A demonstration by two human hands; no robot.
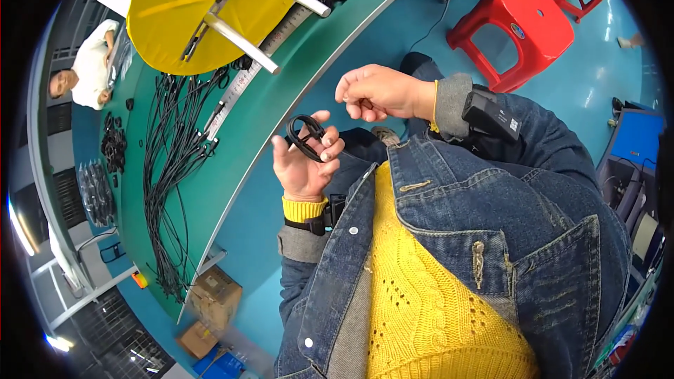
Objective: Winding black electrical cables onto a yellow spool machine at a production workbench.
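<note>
Nearest the camera, the left hand [303,163] was held palm up with its fingers curled round a small coil of thin black cable [305,137], the loops pinched between thumb and fingertips just above the lap; the right hand [379,91] hovered close beside it, a little higher, closed loosely into a fist with finger and thumb pressed together; whether it gripped the loose end of the cable could not be told, the strand being too fine to see there. The coil looked already wound into a few tight turns, so the bundling of this one piece seemed nearly done, with perhaps only its tail left to tuck or tie. Beyond the hands the long green workbench [281,91] curved away; on it lay a spread of loose black cables [172,147], straggling and uncoiled, which suggested much of the batch was yet to be wound; further left sat dark heaps of finished-looking coils [112,144]; a metal ruler strip [239,88] ran along the bench towards a large yellow disc-shaped reel with grey pegs [210,7]; off to the right stood a red plastic stool [516,28] on the blue floor; a person in white [88,70] sat at the far end.
</note>
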